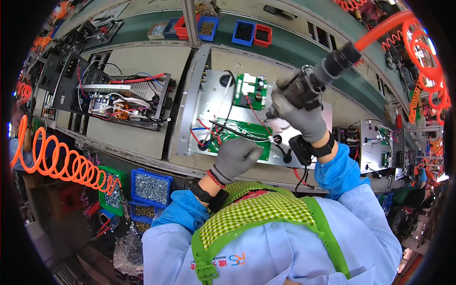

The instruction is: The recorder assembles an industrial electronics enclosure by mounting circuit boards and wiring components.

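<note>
My right hand (304,116), in a grey glove, grips a black pneumatic screwdriver (304,85) fed by an orange air hose (380,31); its tip points down at the grey metal chassis (213,102). My left hand (237,156), also gloved, rests on the lower green circuit board (237,133) inside that chassis. A second, smaller green board (250,92) sits farther back. Red, black and white wires run between the boards.
Another open unit with wiring (126,102) lies to the left on the bench. Blue and green bins of screws (151,187) hang below the front edge beside a coiled orange hose (61,159). More parts bins (244,32) line the far shelf. Further units (380,147) stand right.
</note>
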{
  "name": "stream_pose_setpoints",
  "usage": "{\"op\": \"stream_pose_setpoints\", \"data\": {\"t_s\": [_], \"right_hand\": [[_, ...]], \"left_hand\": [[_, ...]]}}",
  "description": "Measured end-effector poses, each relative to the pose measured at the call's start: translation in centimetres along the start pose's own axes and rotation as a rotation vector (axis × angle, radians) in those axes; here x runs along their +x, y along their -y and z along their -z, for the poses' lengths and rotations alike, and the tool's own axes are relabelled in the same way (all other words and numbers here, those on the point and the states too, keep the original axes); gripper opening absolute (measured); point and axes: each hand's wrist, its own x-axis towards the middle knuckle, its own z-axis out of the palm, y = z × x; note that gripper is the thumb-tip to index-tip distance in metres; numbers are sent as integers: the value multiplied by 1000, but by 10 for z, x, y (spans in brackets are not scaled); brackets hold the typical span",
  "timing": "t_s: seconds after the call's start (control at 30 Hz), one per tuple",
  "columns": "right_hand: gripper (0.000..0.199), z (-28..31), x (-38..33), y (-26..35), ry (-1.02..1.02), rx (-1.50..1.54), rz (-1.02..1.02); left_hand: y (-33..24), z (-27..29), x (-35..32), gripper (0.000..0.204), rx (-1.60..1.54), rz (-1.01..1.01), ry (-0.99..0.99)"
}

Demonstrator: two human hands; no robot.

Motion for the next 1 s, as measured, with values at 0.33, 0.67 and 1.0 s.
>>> {"op": "stream_pose_setpoints", "data": {"t_s": [0.33, 0.67, 1.0], "right_hand": [[36, 35, -17, -2, -36, -82, 29], [37, 33, -17, 16, 50, 70, 1], [42, 14, -66, 88, 390, 361, 403]], "left_hand": [[-22, -15, 2, 19, -246, 152, -17], [-44, 47, -89, 27, -1145, 976, -216], [-56, 14, -78, 41, -1270, 695, -421]]}}
